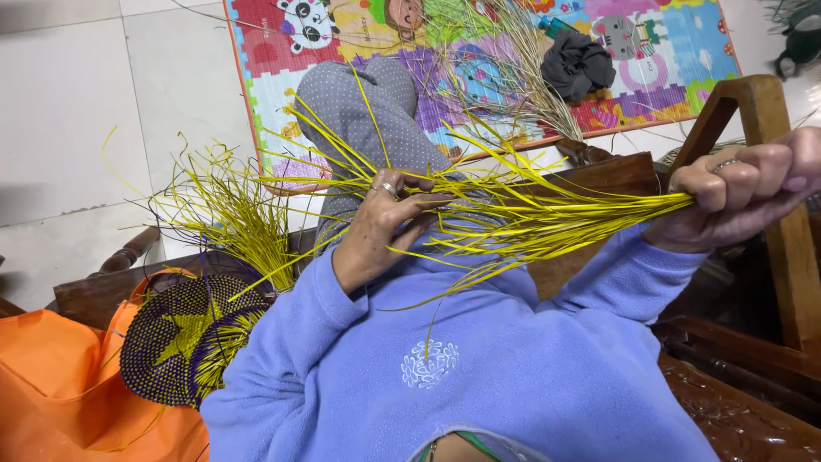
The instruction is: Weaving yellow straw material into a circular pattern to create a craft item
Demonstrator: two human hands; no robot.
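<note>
My right hand (742, 190) is closed around one end of a bundle of yellow straw strands (547, 214), held level across my lap. My left hand (385, 224), a ring on one finger, reaches into the middle of the bundle, its fingers closed on a few strands. The loose ends fan out leftward past my grey dotted knee (368, 111). I wear a blue fleece top (479, 368).
A round woven piece in purple and yellow (167, 342), loose yellow strands sticking up from it, lies on an orange bag (51, 385) at lower left. A wooden chair arm (757, 107) frames my right. On the colourful play mat (676, 43) lie pale dry straw (522, 81) and a dark cloth (577, 62).
</note>
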